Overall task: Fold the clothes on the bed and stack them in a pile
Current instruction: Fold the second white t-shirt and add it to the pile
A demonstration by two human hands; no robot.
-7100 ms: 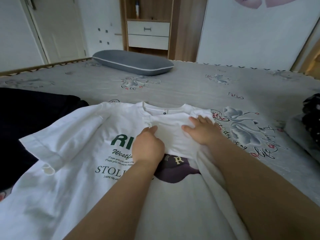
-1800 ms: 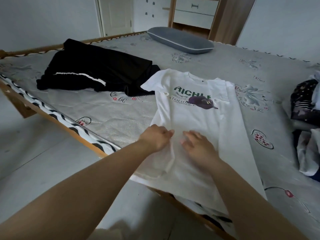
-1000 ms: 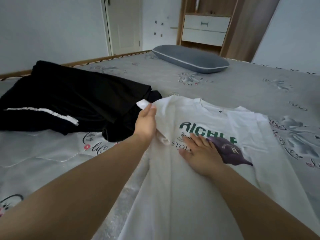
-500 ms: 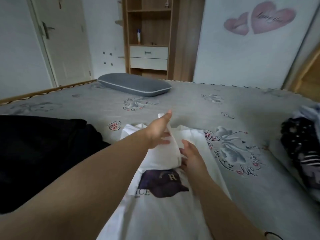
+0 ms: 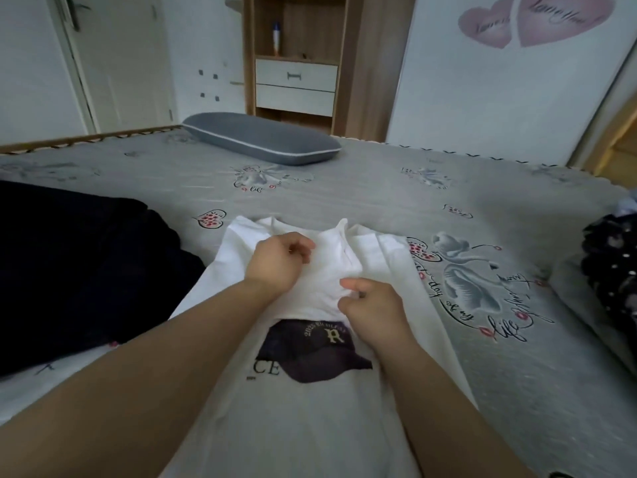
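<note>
A white T-shirt (image 5: 310, 408) with a dark cap print lies face up on the grey bed (image 5: 379, 188), its collar away from me and both sides folded inward. The left sleeve is turned over onto the chest. My left hand (image 5: 279, 263) lies on that folded sleeve near the collar, its curled fingers pinching the cloth. My right hand (image 5: 372, 305) is just above the cap print, thumb and curled fingers pinching the sleeve's lower edge. Black clothes (image 5: 76, 270) lie flat on the bed to the left.
A grey pillow (image 5: 262, 139) lies at the far side of the bed. More dark patterned clothes (image 5: 613, 270) are heaped at the right edge. A wooden shelf unit with drawers (image 5: 296, 74) and a door (image 5: 113, 60) stand behind the bed.
My left hand has carried the left sleeve across and laid it on the chest. My right hand has shifted from pressing the shirt to pinching the folded cloth.
</note>
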